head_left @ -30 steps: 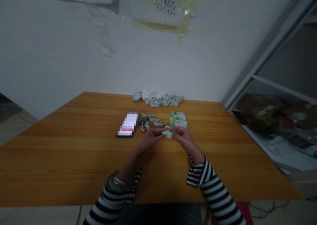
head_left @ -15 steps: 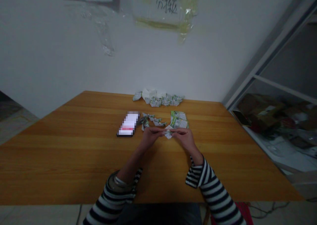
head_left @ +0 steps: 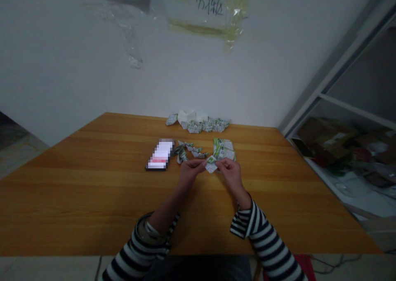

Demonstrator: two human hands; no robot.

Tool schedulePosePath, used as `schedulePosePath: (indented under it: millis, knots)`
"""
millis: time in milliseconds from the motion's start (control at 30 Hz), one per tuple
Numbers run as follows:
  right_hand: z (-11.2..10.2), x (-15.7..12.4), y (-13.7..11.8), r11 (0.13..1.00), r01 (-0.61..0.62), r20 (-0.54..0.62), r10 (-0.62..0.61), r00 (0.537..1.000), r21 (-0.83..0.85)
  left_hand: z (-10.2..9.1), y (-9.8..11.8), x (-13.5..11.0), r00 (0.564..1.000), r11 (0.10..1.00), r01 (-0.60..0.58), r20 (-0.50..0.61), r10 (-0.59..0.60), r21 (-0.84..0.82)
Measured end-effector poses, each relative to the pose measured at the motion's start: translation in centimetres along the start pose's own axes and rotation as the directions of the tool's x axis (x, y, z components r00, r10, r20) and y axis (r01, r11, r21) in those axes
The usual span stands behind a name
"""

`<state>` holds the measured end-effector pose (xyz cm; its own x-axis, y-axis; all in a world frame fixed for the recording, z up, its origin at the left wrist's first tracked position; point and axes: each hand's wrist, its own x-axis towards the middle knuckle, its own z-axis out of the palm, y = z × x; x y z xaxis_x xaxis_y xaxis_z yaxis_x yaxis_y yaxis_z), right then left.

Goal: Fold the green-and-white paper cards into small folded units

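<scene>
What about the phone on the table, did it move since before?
No, it hasn't shifted any way I can see: the phone still lies in the same spot on the wooden table.

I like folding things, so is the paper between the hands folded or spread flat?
Folded: the paper has crease-like lines and a pointed lower corner, pinched between left hand and right hand.

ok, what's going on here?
Someone's left hand and right hand hold a small folded paper between them, above a wooden table. Just beyond lie folded paper pieces and flat printed sheets. A phone lies to their left, and a row of paper pieces sits at the table's far edge.
</scene>
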<state>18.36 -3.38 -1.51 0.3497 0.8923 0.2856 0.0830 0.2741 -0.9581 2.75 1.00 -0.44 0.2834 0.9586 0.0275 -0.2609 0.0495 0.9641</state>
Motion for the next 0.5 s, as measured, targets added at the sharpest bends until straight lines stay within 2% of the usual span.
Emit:
schedulePosePath:
  millis: [200,300,433,500]
  knots:
    - [1.0,-0.5,0.0,0.998,-0.006,-0.059,0.009,0.998,0.055,0.4,0.4,-0.3,0.999,0.992,0.045,-0.021,-0.048,-0.120]
    - [1.5,-0.6,0.1,0.991,-0.027,-0.082,0.037,0.996,0.129,0.5,0.1,-0.3,0.998,0.993,0.056,-0.028,-0.059,-0.100]
    - [1.8,-0.7,0.0,0.984,-0.037,-0.048,0.046,0.998,0.175,0.2,-0.5,-0.1,0.996,0.994,0.083,-0.028,-0.085,-0.074]
    - [1.6,-0.7,0.0,0.985,-0.039,-0.002,0.040,0.999,0.168,0.0,-0.5,0.2,0.992,0.990,0.129,0.013,-0.129,-0.057]
